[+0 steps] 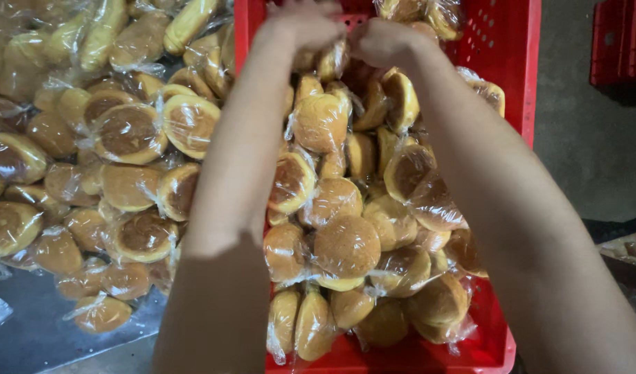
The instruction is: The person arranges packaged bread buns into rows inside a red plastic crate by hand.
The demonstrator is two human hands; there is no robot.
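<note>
Both hands [346, 34] on wrapped buns [332, 59], red crate [519, 62]

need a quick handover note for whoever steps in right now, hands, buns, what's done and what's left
Left hand: at the far end of the red crate, on the wrapped buns; grip not clear.
Right hand: beside it, touching buns at the same far end; grip not clear.
Things: the crate is heaped with buns in clear wrap. A loose pile of wrapped buns lies on the grey surface to the left.
Done: crate looks nearly full.
Left: the pile outside the crate remains.
</note>
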